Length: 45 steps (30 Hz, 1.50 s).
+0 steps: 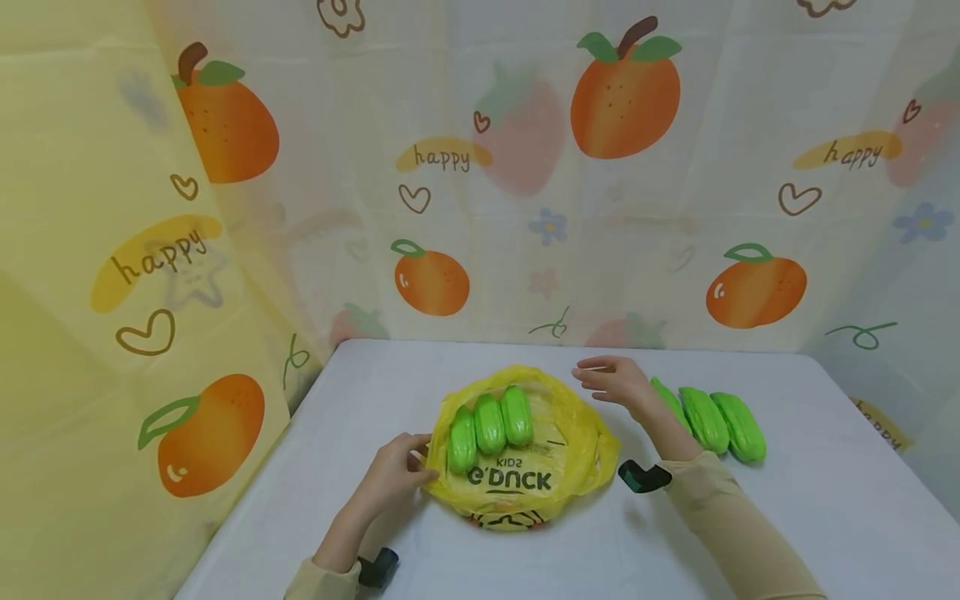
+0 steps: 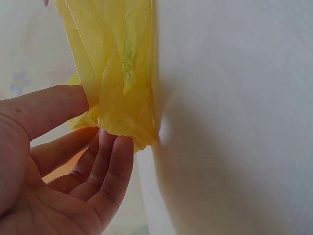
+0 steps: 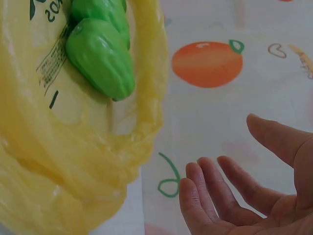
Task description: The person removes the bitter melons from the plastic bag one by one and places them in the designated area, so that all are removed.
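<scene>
A yellow plastic bag [image 1: 581, 467] lies on the table with its mouth spread wide, dark print showing on its inside. Three glossy green, ridged vegetable-shaped pieces [image 1: 490, 423] rest side by side in it, toward its left. At the bag's left edge, my left hand [image 1: 393, 471] holds the thin plastic, thumb [image 2: 73, 100] on one side and fingertips [image 2: 120, 147] at the rim. My right hand [image 1: 618, 383] hovers beyond the bag's upper right, fingers extended and apart, holding nothing. In the right wrist view, a green piece [image 3: 100, 58] shows inside the bag.
On the table's right side lie three more green pieces [image 1: 705, 421], partly behind my right forearm. A white cloth covers the table [image 1: 570, 558]. Fruit-printed curtains [image 1: 517, 275] stand along its back and sides.
</scene>
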Motion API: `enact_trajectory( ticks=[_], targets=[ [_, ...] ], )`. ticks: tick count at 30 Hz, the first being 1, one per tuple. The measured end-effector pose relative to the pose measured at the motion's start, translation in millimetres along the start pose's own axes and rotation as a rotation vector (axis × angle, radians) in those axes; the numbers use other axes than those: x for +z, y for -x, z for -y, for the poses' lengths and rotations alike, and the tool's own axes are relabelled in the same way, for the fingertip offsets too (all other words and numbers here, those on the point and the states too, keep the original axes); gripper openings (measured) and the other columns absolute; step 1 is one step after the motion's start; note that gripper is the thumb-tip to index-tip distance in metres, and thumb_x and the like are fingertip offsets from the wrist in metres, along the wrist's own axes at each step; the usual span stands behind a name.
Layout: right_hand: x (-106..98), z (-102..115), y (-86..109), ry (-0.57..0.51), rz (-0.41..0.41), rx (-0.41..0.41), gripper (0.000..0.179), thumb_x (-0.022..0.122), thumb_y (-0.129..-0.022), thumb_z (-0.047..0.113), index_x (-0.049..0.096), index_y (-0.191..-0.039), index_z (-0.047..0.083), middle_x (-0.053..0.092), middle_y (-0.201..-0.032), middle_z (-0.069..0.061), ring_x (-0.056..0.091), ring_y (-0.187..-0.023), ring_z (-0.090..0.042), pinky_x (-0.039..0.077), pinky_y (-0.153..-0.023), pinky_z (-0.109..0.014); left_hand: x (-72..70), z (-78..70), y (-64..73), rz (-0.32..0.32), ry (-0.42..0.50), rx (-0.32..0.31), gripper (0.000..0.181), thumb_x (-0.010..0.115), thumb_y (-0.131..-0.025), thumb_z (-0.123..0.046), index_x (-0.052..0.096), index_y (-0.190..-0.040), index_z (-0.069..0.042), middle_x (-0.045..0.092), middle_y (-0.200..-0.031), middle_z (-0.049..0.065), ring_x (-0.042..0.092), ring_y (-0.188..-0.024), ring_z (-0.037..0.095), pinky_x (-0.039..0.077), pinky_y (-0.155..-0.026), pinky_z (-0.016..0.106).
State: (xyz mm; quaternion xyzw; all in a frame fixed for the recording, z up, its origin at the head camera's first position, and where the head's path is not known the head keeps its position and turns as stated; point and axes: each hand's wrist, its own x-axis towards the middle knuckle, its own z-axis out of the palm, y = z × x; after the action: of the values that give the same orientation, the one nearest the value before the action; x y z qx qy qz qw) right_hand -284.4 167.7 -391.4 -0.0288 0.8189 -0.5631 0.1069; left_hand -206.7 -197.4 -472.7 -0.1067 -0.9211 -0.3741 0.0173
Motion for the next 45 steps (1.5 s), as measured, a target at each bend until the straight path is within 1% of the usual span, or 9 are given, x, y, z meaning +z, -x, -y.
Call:
enact_trajectory(
  ticks=[6,11,18,23,30,38,39,42,45],
  targets=[
    [13.3,0.0,-5.7,-0.025,0.011,0.012,0.055,0.065,-0.089,0.033,0.053,-0.130,-0.002,0.055,-0.130,-0.025,0.056,-0.118,-0.036,0.047,-0.097,-0.043,-0.3,0.5,0.1,0.001,0.003,0.003,0.050,0.078,-0.074,-0.009,0.062,-0.121,-0.004,0.061,-0.096,0.004,0.058,-0.075,0.010,0.049,-0.064,0.022],
    [22.9,0.7,-9.3,-0.005,0.027,-0.007,0.059,0.067,-0.087,0.038,0.055,-0.127,-0.002,0.059,-0.125,-0.024,0.060,-0.112,-0.034,0.050,-0.092,-0.042,-0.5,0.8,-0.8,-0.002,0.008,-0.005,0.051,0.078,-0.073,-0.007,0.062,-0.121,-0.005,0.061,-0.095,0.004,0.059,-0.075,0.010,0.049,-0.063,0.022],
    [41.2,-3.9,-20.9,-0.043,0.003,0.052,0.047,0.065,-0.090,0.025,0.056,-0.127,-0.002,0.056,-0.128,-0.025,0.057,-0.116,-0.037,0.048,-0.095,-0.043,-1.1,0.5,0.2,-0.002,0.008,-0.013,0.051,0.079,-0.073,-0.008,0.062,-0.122,-0.006,0.061,-0.096,0.004,0.059,-0.075,0.010,0.049,-0.063,0.022],
    [53.0,-6.5,-26.6,-0.033,0.001,0.070,0.046,0.065,-0.089,0.025,0.057,-0.126,-0.002,0.054,-0.129,-0.026,0.058,-0.115,-0.038,0.049,-0.093,-0.044,-1.2,0.1,0.1,-0.001,0.008,-0.019,0.052,0.079,-0.073,-0.008,0.062,-0.122,-0.004,0.061,-0.096,0.005,0.059,-0.075,0.010,0.049,-0.063,0.022],
    [65.9,-8.0,-29.8,-0.027,0.012,0.067,0.049,0.068,-0.087,0.027,0.058,-0.122,-0.005,0.054,-0.127,-0.028,0.064,-0.103,-0.033,0.053,-0.086,-0.041,-2.3,0.0,-0.1,-0.002,-0.002,-0.008,0.052,0.079,-0.072,-0.007,0.062,-0.122,-0.005,0.062,-0.097,0.006,0.059,-0.076,0.010,0.049,-0.064,0.023],
    [81.0,-13.4,-35.0,-0.008,0.009,0.115,0.047,0.067,-0.088,0.023,0.057,-0.124,-0.006,0.057,-0.124,-0.027,0.061,-0.109,-0.037,0.052,-0.089,-0.042,-1.8,0.3,-0.5,-0.002,-0.002,-0.013,0.052,0.079,-0.072,-0.007,0.062,-0.121,-0.005,0.062,-0.096,0.006,0.058,-0.075,0.010,0.049,-0.064,0.022],
    [82.6,-14.7,-35.8,-0.004,0.006,0.115,0.047,0.068,-0.088,0.022,0.058,-0.123,-0.006,0.059,-0.121,-0.027,0.062,-0.107,-0.037,0.053,-0.087,-0.041,-1.7,0.5,-0.5,-0.001,-0.002,-0.012,0.052,0.079,-0.072,-0.007,0.062,-0.121,-0.005,0.062,-0.096,0.005,0.058,-0.075,0.010,0.049,-0.064,0.022],
    [86.8,-18.8,-38.6,0.008,0.000,0.116,0.046,0.070,-0.086,0.021,0.059,-0.121,-0.007,0.065,-0.108,-0.024,0.067,-0.091,-0.031,0.055,-0.079,-0.037,-1.5,0.9,-0.8,-0.003,-0.002,-0.011,0.052,0.079,-0.072,-0.007,0.063,-0.121,-0.005,0.062,-0.096,0.005,0.058,-0.076,0.010,0.049,-0.064,0.022],
    [91.1,-22.9,-39.3,0.047,-0.012,0.115,0.045,0.072,-0.084,0.022,0.061,-0.119,-0.005,0.066,-0.104,-0.021,0.066,-0.083,-0.025,0.055,-0.072,-0.035,-1.3,1.2,-1.3,0.000,-0.002,-0.014,0.052,0.079,-0.072,-0.007,0.062,-0.121,-0.004,0.062,-0.096,0.006,0.058,-0.076,0.010,0.049,-0.064,0.022]
  ],
)
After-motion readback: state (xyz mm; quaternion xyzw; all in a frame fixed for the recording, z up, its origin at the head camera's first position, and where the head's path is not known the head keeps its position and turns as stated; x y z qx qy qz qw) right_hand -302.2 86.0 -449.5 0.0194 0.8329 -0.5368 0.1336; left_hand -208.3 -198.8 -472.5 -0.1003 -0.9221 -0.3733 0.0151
